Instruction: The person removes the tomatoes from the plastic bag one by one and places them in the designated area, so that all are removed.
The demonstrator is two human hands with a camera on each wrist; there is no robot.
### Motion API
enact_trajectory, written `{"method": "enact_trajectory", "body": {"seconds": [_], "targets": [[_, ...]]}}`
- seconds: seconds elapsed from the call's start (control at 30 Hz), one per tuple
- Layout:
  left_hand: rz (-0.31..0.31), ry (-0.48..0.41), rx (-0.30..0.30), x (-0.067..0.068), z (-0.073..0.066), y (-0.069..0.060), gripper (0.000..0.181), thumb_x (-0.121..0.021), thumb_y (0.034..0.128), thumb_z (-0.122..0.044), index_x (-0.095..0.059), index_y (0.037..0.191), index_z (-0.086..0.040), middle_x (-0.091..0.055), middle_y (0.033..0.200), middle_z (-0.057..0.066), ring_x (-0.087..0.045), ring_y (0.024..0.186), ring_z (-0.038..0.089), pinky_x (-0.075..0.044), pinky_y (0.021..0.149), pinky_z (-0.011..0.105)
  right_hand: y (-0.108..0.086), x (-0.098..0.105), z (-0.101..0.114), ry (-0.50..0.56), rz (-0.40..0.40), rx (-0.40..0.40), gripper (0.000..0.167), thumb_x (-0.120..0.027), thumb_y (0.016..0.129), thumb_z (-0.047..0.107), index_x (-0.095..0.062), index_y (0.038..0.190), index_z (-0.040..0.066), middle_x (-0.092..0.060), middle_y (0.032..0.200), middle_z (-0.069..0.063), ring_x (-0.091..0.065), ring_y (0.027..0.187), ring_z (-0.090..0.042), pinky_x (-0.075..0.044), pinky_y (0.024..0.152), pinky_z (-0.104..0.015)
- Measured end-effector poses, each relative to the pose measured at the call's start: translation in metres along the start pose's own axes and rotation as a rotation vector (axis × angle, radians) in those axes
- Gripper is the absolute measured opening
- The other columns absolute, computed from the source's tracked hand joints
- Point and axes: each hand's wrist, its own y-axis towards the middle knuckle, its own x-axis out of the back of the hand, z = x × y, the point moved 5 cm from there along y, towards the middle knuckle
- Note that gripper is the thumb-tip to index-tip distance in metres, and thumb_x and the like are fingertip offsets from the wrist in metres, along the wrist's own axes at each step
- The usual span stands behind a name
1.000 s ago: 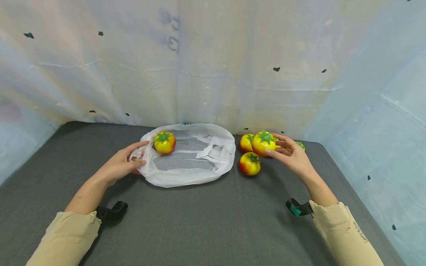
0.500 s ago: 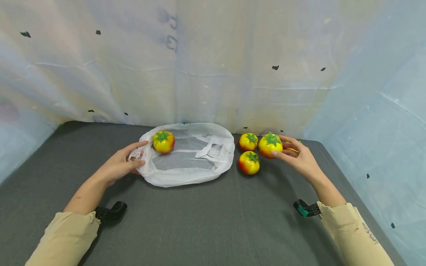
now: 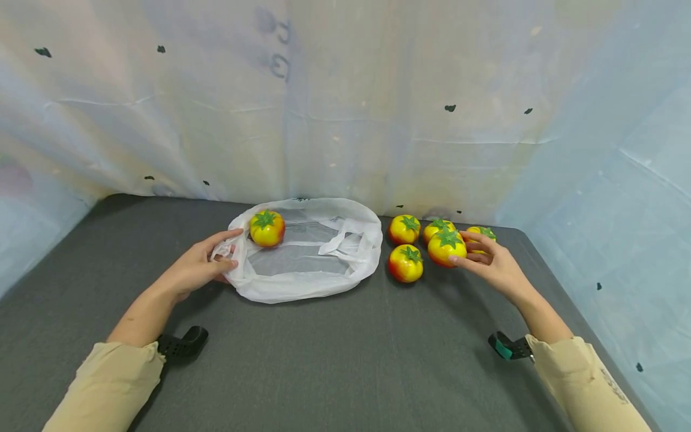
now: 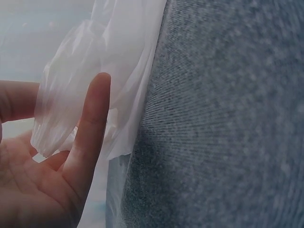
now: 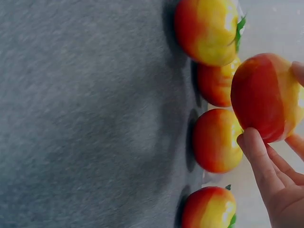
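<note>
My left hand (image 3: pixel 195 266) holds the left edge of a white plastic bag (image 3: pixel 302 288), the bag's film lying between thumb and fingers (image 4: pixel 92 118) in the left wrist view. The bag's mouth is spread wide, and one yellow-red tomato (image 3: pixel 267 228) with green leaves sits inside at its left end. To the right of the bag, my right hand (image 3: pixel 496 264) grips another tomato (image 3: pixel 447 248) between thumb and fingers. In the right wrist view this held tomato (image 5: pixel 261 97) is raised off the table.
Several more tomatoes stand on the dark grey table (image 3: pixel 324 360): one at the front (image 3: pixel 405 263), another behind it (image 3: pixel 403 229), a third partly hidden (image 3: pixel 435 225) and one beside my right fingers (image 3: pixel 480 235). Pale plastic sheeting (image 3: pixel 345 120) hangs behind the table.
My right hand has moved right and slightly nearer with its tomato, uncovering the tomatoes behind. The left hand, the bag and the tomato inside stay in place.
</note>
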Motion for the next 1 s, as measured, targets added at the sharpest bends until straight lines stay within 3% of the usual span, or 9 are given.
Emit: {"method": "enact_trajectory", "body": {"seconds": [0.2, 0.73, 1.0], "targets": [[-0.001, -0.002, -0.003, 0.000, 0.000, -0.001, 0.070, -0.056, 0.0949, -0.011, -0.019, 0.154, -0.013, -0.043, 0.099, 0.013, -0.053, 0.079, 0.014, -0.055, 0.073, 0.030, -0.002, -0.004, -0.010, -0.016, 0.017, 0.013, 0.070, -0.061, 0.094, 0.036, -0.030, 0.150, 0.011, -0.038, 0.145, -0.024, -0.049, 0.125, -0.041, -0.046, 0.096, -0.052], [-0.017, 0.003, 0.006, 0.000, 0.002, -0.002, 0.070, -0.056, 0.0947, -0.011, -0.019, 0.154, -0.014, -0.041, 0.112, 0.017, -0.054, 0.081, 0.017, -0.055, 0.072, 0.029, -0.004, -0.017, -0.036, -0.011, 0.038, -0.022, 0.068, -0.060, 0.094, 0.037, -0.032, 0.149, 0.008, -0.041, 0.142, -0.026, -0.049, 0.124, -0.043, -0.048, 0.094, -0.051], [-0.017, -0.005, -0.001, 0.001, 0.002, -0.002, 0.070, -0.056, 0.0947, -0.011, -0.020, 0.154, -0.013, -0.044, 0.102, 0.015, -0.055, 0.079, 0.016, -0.055, 0.072, 0.029, -0.004, -0.018, -0.038, -0.009, 0.035, -0.046, 0.069, -0.061, 0.094, 0.039, -0.032, 0.149, 0.009, -0.041, 0.142, -0.026, -0.048, 0.125, -0.044, -0.047, 0.095, -0.053]]}}
